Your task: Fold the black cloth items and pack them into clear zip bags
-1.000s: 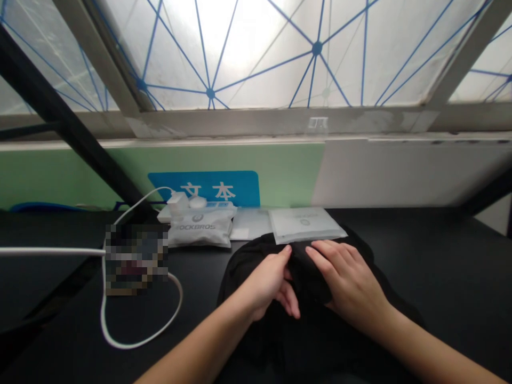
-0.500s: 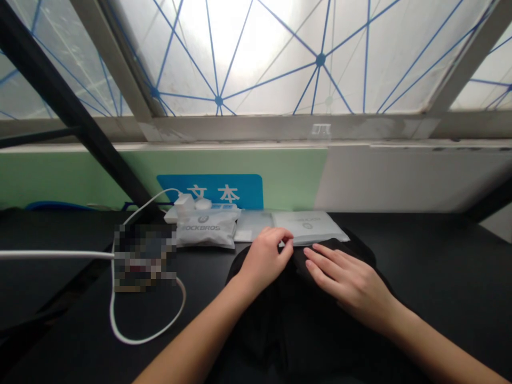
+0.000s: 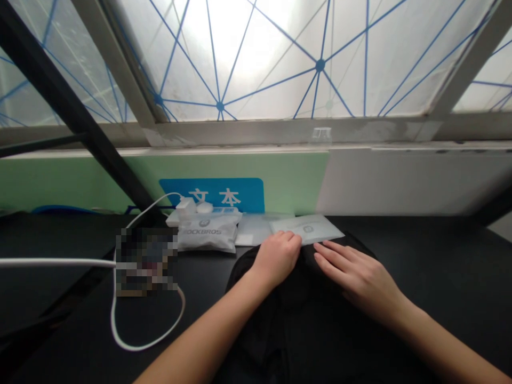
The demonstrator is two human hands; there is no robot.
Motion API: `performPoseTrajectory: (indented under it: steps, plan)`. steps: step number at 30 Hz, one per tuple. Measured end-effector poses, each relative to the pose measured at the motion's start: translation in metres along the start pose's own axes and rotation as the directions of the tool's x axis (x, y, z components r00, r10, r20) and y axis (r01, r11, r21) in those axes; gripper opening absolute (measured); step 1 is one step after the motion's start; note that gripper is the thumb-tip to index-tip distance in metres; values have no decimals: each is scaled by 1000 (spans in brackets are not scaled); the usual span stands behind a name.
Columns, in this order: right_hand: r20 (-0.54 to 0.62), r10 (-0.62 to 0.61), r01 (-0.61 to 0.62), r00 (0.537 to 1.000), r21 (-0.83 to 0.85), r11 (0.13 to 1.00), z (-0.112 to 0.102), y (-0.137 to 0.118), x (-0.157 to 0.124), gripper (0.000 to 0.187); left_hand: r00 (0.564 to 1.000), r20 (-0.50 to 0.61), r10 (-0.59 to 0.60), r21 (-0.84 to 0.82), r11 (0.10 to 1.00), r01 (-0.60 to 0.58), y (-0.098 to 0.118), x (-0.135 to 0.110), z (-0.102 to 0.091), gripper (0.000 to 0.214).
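Observation:
A black garment (image 3: 320, 330) lies bunched on the black table (image 3: 440, 266) in front of me. My left hand (image 3: 278, 256) is curled at the garment's far edge, its fingertips touching the near edge of a flat clear plastic packet (image 3: 308, 228); whether it grips the packet or the cloth I cannot tell. My right hand (image 3: 354, 274) lies flat on the garment, fingers stretched out toward the packet.
A white "ROCKBROS" pouch (image 3: 206, 237) and another clear packet (image 3: 250, 234) lie by the wall. A white charger with its cable (image 3: 120, 330) loops across the table's left side beside a blurred-out device (image 3: 146, 261). A black diagonal beam (image 3: 76, 117) crosses the left.
My left hand moved from the middle of the garment forward to the plastic packet's near edge. My right hand slid forward and flattened on the cloth.

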State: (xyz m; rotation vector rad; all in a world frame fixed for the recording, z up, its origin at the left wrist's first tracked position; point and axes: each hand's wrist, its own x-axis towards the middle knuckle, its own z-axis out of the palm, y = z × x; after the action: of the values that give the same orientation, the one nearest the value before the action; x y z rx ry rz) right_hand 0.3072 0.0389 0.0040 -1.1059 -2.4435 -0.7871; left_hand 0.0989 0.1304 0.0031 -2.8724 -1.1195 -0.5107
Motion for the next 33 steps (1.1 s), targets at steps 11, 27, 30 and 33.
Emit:
performPoseTrajectory:
  steps: [11, 27, 30, 33]
  plan:
    - [-38, 102, -100, 994, 35, 994, -14, -18, 7, 58, 934, -302, 190, 31, 981, -189, 8, -27, -16, 16]
    - [-107, 334, -243, 937, 489, 838, -29, -17, 7, 47, 932, -148, -331, -797, 598, 86, 28, -42, -20, 24]
    - [-100, 330, -221, 939, 559, 799, -29, -22, 8, 49, 947, -164, -277, -800, 599, 37, 27, -38, -19, 27]
    - [-81, 362, -249, 929, 586, 771, -27, -25, 7, 50, 940, -185, -286, -744, 666, 56, 24, -40, -19, 29]
